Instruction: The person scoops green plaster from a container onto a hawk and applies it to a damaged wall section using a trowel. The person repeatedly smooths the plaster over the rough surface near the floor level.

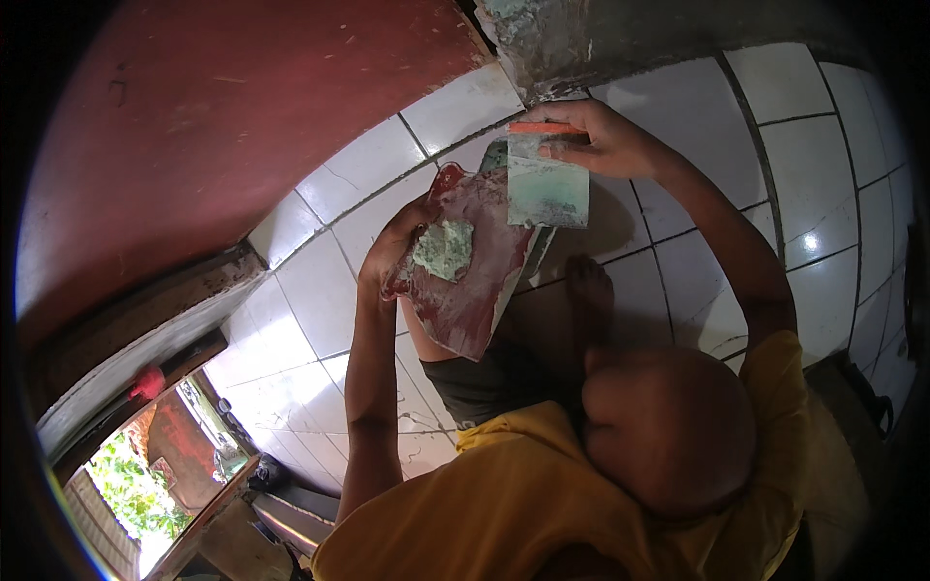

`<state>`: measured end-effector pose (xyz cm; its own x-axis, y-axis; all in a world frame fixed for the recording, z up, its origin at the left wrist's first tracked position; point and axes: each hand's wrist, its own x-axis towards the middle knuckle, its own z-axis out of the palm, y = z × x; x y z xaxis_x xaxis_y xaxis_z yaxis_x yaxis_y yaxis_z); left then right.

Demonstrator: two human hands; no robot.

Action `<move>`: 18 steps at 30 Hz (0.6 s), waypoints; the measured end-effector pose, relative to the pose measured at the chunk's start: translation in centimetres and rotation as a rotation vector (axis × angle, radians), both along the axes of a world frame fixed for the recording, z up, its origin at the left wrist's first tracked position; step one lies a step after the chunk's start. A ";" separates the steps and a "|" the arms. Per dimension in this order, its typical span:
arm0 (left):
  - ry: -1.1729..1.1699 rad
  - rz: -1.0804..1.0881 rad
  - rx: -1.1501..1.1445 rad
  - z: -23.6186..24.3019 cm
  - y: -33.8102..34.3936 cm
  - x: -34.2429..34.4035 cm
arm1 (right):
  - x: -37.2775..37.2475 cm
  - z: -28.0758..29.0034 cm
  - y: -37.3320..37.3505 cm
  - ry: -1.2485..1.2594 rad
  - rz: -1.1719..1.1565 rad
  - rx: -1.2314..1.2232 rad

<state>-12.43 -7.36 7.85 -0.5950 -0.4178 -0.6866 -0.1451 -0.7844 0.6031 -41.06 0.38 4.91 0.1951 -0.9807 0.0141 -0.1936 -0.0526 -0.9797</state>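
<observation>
In my left hand (pixel 395 250), fingers wrapped round its edge, is an irregular red-brown board (pixel 484 281) smeared with pale residue. A lump of pale green putty (pixel 441 250) rests on it. My right hand (pixel 613 145) grips a flat, wide scraper (pixel 547 194) with an orange strip along its top and green residue over its face. The scraper is at the board's upper right; whether they touch I cannot tell. Part of something dark green (pixel 496 155) shows behind the board, too hidden to make out.
I am low over white floor tiles (pixel 690 163), with my bare foot (pixel 588 288) and bent knee below. A red wall (pixel 242 107) and a grey wall (pixel 659 39) border the tiles. At lower left are a ledge (pixel 174 310) and an opening (pixel 136 494) showing greenery.
</observation>
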 end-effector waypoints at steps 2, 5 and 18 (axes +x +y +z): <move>-0.011 0.051 0.025 -0.3 -0.1 0.0 | 0.3 -0.1 0.2 -0.032 0.012 0.040; 0.072 0.108 0.051 -1.7 -0.3 0.9 | 0.9 0.2 0.8 -0.044 0.000 0.073; 0.049 0.228 0.138 -3.7 -0.9 3.1 | 5.2 0.7 3.0 -0.190 0.007 0.070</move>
<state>-9.31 -8.23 4.15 -0.5302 -0.4492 -0.7191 0.0711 -0.8687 0.4903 -35.88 3.35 5.61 0.2020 -0.9792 -0.0169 -0.0048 0.0163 -0.9999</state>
